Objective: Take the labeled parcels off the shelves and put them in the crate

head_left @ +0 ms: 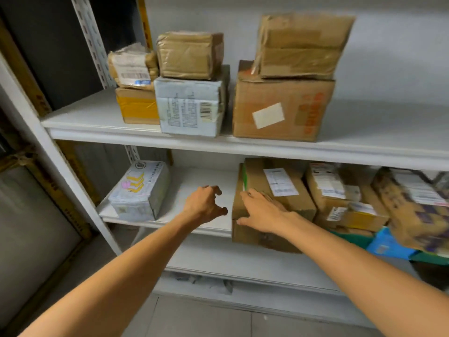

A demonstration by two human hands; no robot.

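A brown cardboard parcel (286,200) with a white label on top sits at the front of the middle shelf (209,178). My right hand (261,211) lies flat on its near left corner, fingers straight. My left hand (206,203) hovers just left of that parcel over bare shelf, fingers loosely curled and holding nothing. A white wrapped parcel (141,190) lies at the shelf's left end. On the upper shelf (97,115) stand several parcels, among them a big brown box (281,108) with a white label and a white box (192,105) with a barcode.
More labeled cardboard parcels (332,190) crowd the middle shelf to the right, with a blue packet (388,244) and a green edge (352,235) below them. A white upright post (73,181) frames the shelf's left side. Tiled floor (194,317) lies beneath.
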